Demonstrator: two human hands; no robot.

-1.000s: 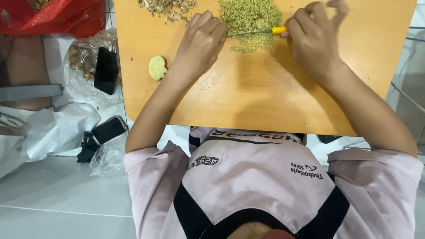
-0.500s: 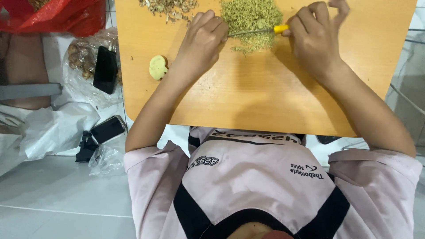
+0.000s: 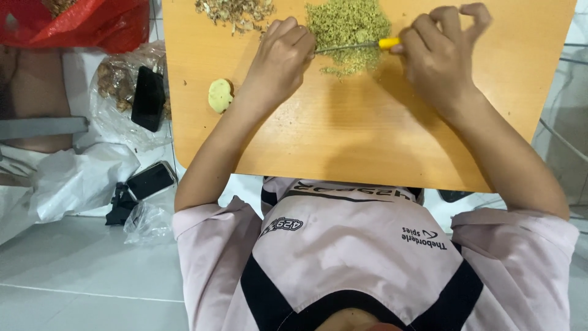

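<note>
My right hand [image 3: 438,58] grips the yellow handle of a knife [image 3: 387,43] whose thin blade lies across a pile of finely chopped yellow-green bits [image 3: 349,27]. At the blade's other end my left hand [image 3: 282,55] rests with its fingers curled down on the tip. All of this sits at the far side of a wooden board [image 3: 367,135]. A small peeled pale-yellow piece [image 3: 219,95] lies on the board beside my left wrist. A heap of brownish peelings [image 3: 236,12] sits at the board's far edge, left of the chopped pile.
A red plastic bag [image 3: 79,21] lies at the far left. One black phone [image 3: 149,98] rests on a clear bag of brown pieces and another phone [image 3: 150,179] lies on the floor by a white plastic bag [image 3: 79,184]. Grey tiled floor [image 3: 73,270] is below.
Both hands and the knife have barely shifted over the chopped pile; the grip is unchanged.
</note>
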